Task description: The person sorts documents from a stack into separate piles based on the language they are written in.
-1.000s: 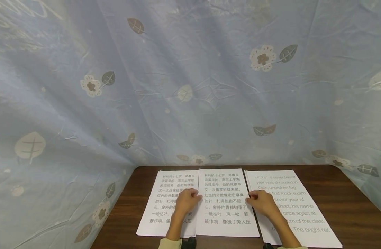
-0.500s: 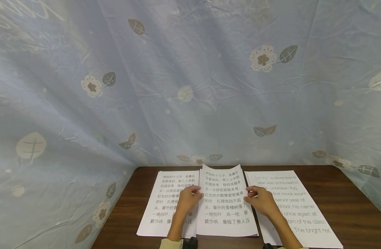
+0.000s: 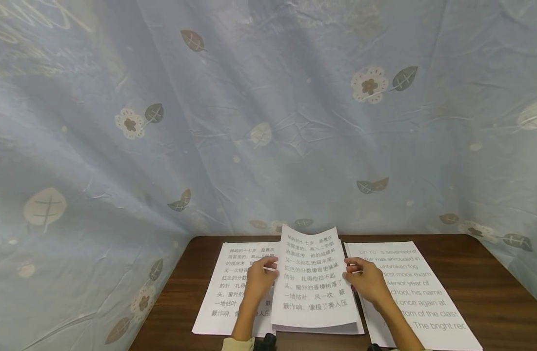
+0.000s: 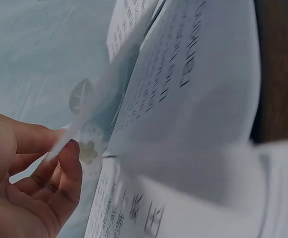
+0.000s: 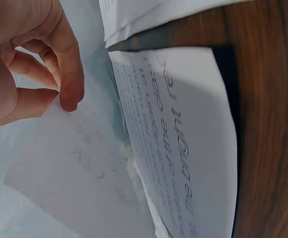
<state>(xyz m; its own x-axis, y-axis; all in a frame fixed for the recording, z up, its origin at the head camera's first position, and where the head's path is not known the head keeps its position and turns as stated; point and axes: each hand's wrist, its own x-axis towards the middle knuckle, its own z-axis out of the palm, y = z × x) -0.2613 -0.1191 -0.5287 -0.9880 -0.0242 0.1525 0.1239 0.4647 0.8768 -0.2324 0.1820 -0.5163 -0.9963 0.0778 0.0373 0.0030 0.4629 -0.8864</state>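
In the head view, a sheet of paper [image 3: 313, 285] printed with Chinese text is raised off the middle paper stack [image 3: 360, 327], tilted and slightly bowed. My left hand [image 3: 260, 280] pinches its left edge between thumb and fingers; the left wrist view shows this hand [image 4: 39, 173] at the edge. On the other side, my right hand [image 3: 368, 280] pinches the right edge, with the thumb and index finger closed on the sheet [image 5: 79, 168] in the right wrist view. Beneath the raised sheet, the left wrist view shows a page [image 4: 198, 104] with Latin letters.
A left stack of paper [image 3: 211, 302] with Chinese text lies close beside the middle one. To the right lies another stack [image 3: 430, 292] printed in English. All rest on a dark brown wooden table [image 3: 474, 273], with a patterned blue-grey cloth [image 3: 303, 146] hanging behind and at the left.
The top sheet of the middle stack, flat a second ago, has come up off the stack and shifted slightly left. Both hands have risen with it.
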